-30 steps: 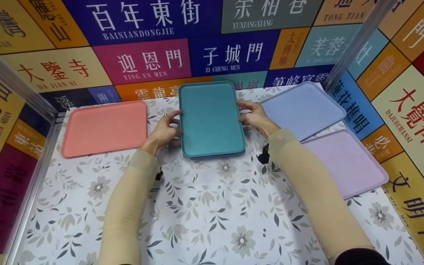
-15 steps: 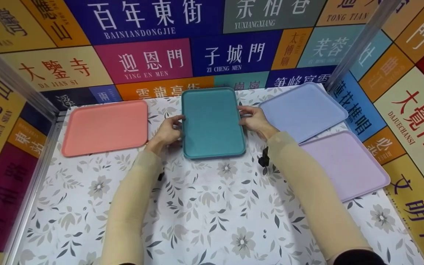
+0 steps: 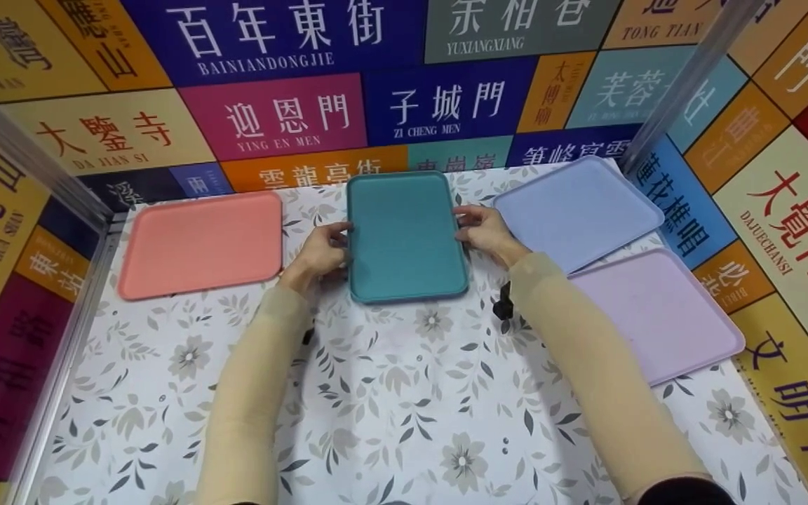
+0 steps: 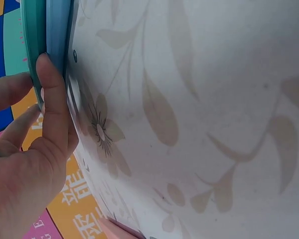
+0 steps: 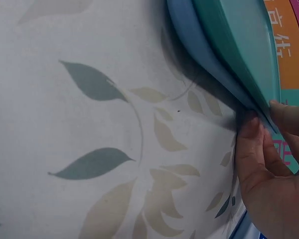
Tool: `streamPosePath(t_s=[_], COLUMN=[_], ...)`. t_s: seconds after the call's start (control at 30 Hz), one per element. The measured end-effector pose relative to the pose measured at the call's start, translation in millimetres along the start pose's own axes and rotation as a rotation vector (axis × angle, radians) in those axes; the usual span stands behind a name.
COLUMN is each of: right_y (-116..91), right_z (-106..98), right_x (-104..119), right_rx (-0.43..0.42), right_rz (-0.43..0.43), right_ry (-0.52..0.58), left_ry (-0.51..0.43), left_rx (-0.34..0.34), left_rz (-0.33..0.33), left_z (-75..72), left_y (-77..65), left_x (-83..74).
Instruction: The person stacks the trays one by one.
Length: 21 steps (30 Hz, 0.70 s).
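Note:
A teal tray (image 3: 407,235) lies lengthwise in the middle of the table, on top of a blue tray (image 5: 202,50) whose edge shows below it in both wrist views. At its left side my left hand (image 3: 323,251) holds the edge with fingers and thumb. My right hand (image 3: 486,230) holds the opposite long edge, fingers bent around the rim. In the right wrist view a fingertip (image 5: 251,124) lies against the lower blue tray. Both trays look stacked almost evenly; most of the blue one is hidden.
To the left lies a coral-pink tray (image 3: 204,244). On the right are a periwinkle tray (image 3: 576,210) and a lilac tray (image 3: 663,312), close together. A lettered panel wall (image 3: 271,116) stands behind the flower-patterned table (image 3: 390,393), with side walls left and right.
The teal tray's far end has come down and slightly toward me, so it now sits level over the blue one. Both hands stay at its sides. Little differs in the last half second.

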State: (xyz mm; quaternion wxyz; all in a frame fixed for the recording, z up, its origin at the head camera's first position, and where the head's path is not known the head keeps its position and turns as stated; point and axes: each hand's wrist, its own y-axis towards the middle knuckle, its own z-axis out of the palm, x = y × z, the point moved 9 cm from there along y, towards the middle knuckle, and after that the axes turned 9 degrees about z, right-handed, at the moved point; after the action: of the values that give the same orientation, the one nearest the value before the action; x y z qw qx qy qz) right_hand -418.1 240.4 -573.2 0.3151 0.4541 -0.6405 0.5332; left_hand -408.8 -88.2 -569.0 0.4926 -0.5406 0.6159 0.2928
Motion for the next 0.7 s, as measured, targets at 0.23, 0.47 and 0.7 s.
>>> streamPosePath(t_s=[0.23,0.47,0.7], right_y=[-4,-4,-8], right_z=[3,1,-3], right_x=[3,5,15], right_rx=[-0.016,-0.032,-0.082], right_rz=[0.016,0.009,0.029], right_ry=[-0.065,-0.104,-0.166], left_ry=[0.036,0.036,-0.019], left_rx=[-0.001,0.006,0.009], left_rz=[0.043,0.031,0.015], left_z=[1.4,4.0,0.3], left_y=[-1.2,-2.5,-5.8], left_x=[0.1,-1.1,0.2])
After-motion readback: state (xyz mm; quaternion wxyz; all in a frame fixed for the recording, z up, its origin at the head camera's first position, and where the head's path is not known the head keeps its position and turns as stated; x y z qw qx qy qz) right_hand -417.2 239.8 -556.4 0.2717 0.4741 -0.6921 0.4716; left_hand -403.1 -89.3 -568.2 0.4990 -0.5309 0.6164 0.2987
